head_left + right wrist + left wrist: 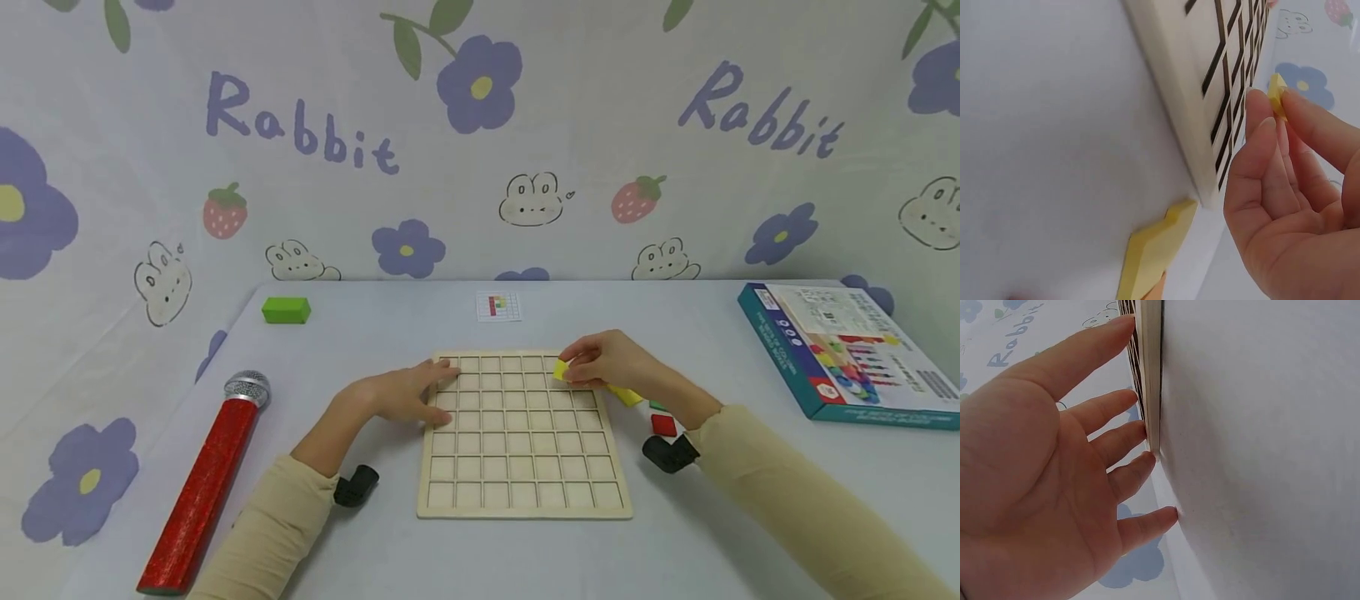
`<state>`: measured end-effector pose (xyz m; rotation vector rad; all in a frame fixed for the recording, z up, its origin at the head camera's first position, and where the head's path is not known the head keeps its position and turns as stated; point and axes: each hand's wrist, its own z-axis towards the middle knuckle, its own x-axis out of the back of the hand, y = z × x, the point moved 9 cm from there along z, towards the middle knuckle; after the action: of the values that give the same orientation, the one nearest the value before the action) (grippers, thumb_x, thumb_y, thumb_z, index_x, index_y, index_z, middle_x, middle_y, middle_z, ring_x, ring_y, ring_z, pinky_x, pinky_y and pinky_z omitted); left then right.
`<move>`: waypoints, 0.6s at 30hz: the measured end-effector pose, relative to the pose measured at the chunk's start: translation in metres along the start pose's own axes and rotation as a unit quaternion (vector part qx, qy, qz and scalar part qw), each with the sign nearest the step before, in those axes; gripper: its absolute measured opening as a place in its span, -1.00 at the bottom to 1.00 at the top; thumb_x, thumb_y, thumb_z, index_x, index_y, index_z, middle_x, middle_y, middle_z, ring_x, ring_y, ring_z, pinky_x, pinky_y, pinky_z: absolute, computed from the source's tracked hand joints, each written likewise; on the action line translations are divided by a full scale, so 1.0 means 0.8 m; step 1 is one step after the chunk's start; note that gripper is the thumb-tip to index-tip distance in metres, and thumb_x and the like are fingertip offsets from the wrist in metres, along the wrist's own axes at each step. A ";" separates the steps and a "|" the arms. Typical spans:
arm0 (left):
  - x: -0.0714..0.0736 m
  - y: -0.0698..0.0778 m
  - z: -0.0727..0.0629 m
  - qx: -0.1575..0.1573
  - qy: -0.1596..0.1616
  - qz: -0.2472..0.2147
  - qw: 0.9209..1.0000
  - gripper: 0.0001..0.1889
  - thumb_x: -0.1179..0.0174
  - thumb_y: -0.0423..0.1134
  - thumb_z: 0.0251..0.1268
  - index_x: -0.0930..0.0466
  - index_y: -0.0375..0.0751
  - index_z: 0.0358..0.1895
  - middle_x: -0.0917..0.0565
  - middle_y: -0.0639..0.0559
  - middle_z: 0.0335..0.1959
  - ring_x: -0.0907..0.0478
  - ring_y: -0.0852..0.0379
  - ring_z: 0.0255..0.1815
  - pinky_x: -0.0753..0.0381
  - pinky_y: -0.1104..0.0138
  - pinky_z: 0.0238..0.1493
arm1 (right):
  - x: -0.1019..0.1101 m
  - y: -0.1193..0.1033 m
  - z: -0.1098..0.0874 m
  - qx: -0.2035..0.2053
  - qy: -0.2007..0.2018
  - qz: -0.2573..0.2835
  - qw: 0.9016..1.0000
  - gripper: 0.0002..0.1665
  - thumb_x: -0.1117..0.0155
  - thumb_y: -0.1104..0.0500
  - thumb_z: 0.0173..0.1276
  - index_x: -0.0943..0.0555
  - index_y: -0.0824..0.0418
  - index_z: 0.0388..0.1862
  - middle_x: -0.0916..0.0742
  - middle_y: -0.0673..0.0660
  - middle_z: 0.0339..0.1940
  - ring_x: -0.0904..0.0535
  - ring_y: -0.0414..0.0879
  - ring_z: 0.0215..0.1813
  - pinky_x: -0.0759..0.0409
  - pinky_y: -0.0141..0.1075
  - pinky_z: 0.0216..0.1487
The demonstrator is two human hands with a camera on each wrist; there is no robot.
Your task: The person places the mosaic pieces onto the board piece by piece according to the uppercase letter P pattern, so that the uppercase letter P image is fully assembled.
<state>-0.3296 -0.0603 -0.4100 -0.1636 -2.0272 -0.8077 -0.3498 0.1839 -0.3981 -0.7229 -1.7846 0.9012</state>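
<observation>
Both hands are working at the light wooden grid board in the head view, which is sitting at the centre of the frame. Left hand is spreading its fingers loosely along the board's upper left edge, gripping nothing, probably just steadying it. Right hand is pinching a small yellow flat piece over the upper right squares; can't tell if it's touching the grid. I'm reading this as the placing step, so the next move is probably calling for squaring the piece to the cell walls before letting go. A small printed card with coloured squares is lying beyond the board, upper middle. For room, the near side is looking roomy, while the right forearm is hanging over a tight spot: a second yellow piece and a red piece are lying just off the board's right edge, so a low sleeve could be nudging them.

Left wrist view: the fingers are reaching, nearly straight, to the board's rim at upper middle, and the lowest one is apparently touching the white surface beyond the corner.

Right wrist view: thumb and fingertip are holding the yellow piece at upper right, and the stepped yellow one is lying near the board's corner, lower middle, with a bit of orange showing behind it.
</observation>
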 end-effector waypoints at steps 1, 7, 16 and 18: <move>0.000 0.001 0.000 -0.005 0.000 0.002 1.000 -0.21 -0.18 -0.03 0.34 0.02 -0.11 0.52 0.11 -0.14 0.53 0.28 -0.09 0.51 0.10 -0.02 0.40 | -0.003 -0.002 0.002 0.002 -0.002 0.003 1.000 -0.62 -0.36 0.28 0.25 -0.57 0.40 0.03 -0.64 0.17 -0.28 -0.65 -0.10 -0.30 -0.62 -0.31 -0.19; -0.005 0.007 0.002 -0.040 -0.009 0.014 0.999 -0.30 -0.12 -0.12 0.40 -0.03 -0.13 0.51 0.11 -0.11 0.53 0.32 -0.10 0.51 0.15 0.03 0.42 | -0.015 -0.007 0.011 0.000 -0.009 0.013 1.000 -0.62 -0.35 0.31 0.25 -0.58 0.40 0.03 -0.65 0.19 -0.24 -0.65 -0.11 -0.30 -0.63 -0.30 -0.18; -0.007 0.013 -0.002 -0.062 -0.017 0.024 0.998 -0.36 -0.09 -0.18 0.41 -0.10 -0.14 0.49 0.12 -0.13 0.53 0.31 -0.14 0.51 0.13 -0.02 0.41 | -0.028 -0.011 0.017 -0.004 -0.028 0.008 1.000 -0.62 -0.32 0.30 0.28 -0.58 0.39 0.07 -0.67 0.20 -0.24 -0.68 -0.07 -0.25 -0.63 -0.27 -0.16; -0.007 0.013 -0.003 -0.063 -0.017 0.025 0.998 -0.36 -0.09 -0.18 0.41 -0.10 -0.14 0.49 0.12 -0.14 0.53 0.31 -0.14 0.51 0.13 -0.02 0.41 | -0.030 -0.012 0.018 -0.004 -0.030 0.012 0.999 -0.63 -0.31 0.31 0.28 -0.58 0.40 0.06 -0.67 0.20 -0.24 -0.68 -0.07 -0.25 -0.63 -0.27 -0.16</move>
<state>-0.3205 -0.0526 -0.4088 -0.3020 -1.9968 -0.9072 -0.3553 0.1562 -0.4055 -0.7307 -1.8366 0.9400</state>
